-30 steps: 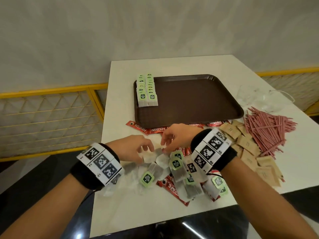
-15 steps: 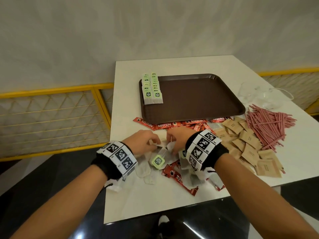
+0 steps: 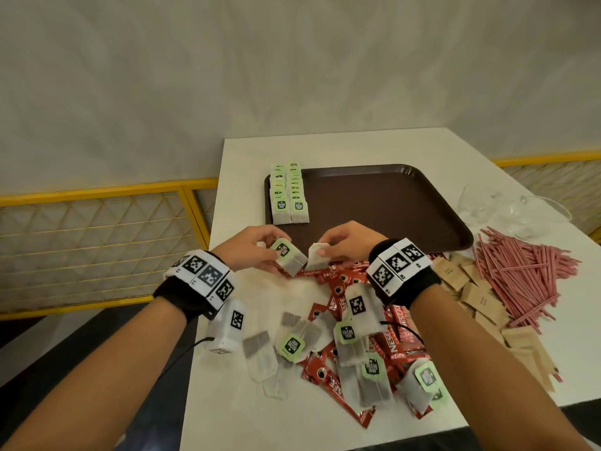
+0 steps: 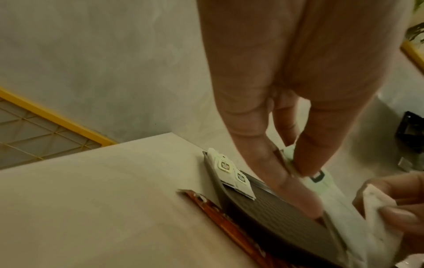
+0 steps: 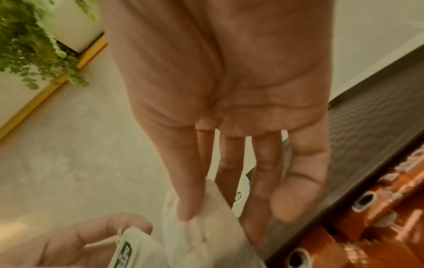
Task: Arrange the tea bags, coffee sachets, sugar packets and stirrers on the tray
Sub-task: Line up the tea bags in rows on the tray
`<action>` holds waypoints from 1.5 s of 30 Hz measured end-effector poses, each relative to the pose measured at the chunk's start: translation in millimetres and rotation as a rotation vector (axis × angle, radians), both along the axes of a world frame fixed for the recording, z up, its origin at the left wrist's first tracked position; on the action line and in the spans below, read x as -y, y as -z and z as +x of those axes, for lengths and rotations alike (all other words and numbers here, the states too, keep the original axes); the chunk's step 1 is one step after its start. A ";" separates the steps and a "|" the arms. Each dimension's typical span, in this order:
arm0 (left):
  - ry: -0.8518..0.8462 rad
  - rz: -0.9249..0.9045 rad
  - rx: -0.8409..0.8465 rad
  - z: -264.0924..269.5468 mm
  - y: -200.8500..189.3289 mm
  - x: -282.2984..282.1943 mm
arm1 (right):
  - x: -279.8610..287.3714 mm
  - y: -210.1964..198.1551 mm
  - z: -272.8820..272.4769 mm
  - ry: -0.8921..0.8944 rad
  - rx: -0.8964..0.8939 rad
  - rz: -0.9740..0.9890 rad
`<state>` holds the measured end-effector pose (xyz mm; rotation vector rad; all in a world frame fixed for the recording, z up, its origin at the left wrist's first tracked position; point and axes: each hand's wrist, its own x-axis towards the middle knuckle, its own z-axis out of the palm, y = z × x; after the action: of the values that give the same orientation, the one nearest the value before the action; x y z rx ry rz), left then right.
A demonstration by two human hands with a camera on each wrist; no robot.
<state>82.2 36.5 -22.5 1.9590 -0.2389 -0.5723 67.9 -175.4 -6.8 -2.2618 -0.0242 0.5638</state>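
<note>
Tea bags | one pinched in left hand fingers | another pinched in right hand fingers

A café or hotel refreshment corner, by the look of its stock: a white worktop carries a brown serving tray just beyond the hands, bulk red coffee sachets beneath them, brown sugar packets and pink stirrers to the right of the right hand. Yellow-framed lattice railing runs left of the left hand, below a pale textured wall. A leafy plant in a white planter appears in the right wrist view.
</note>
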 end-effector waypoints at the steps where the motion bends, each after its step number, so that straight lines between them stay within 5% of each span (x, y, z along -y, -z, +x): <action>1: -0.012 -0.003 -0.007 5.7 -0.3 -0.9 | 0.3 -0.3 5.2 0.012 -0.029 0.039; 8: -0.138 0.117 0.127 46.6 -2.7 -2.4 | -4.1 -0.2 45.1 0.060 -0.012 0.093; 15: -0.171 0.045 0.156 88.4 -0.5 -5.8 | -10.5 -1.7 84.4 -0.099 -0.099 0.148; 23: -0.163 -0.002 0.026 120.0 18.5 1.8 | -22.1 -11.0 123.8 -0.321 0.112 -0.425; 29: -0.133 0.260 0.220 136.9 33.1 10.1 | -32.6 2.0 149.0 -0.413 0.105 -0.531; 42: -0.210 0.420 0.448 132.1 38.0 17.8 | -22.2 26.4 155.6 -0.174 0.247 -0.335; 45: -0.140 0.467 0.481 125.0 36.2 17.2 | -13.0 19.3 151.4 -0.139 0.149 -0.324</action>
<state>207.3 19.3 -58.7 2.5309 -0.2800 -0.0520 219.3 -162.4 -26.1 -2.6305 -0.1780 0.4983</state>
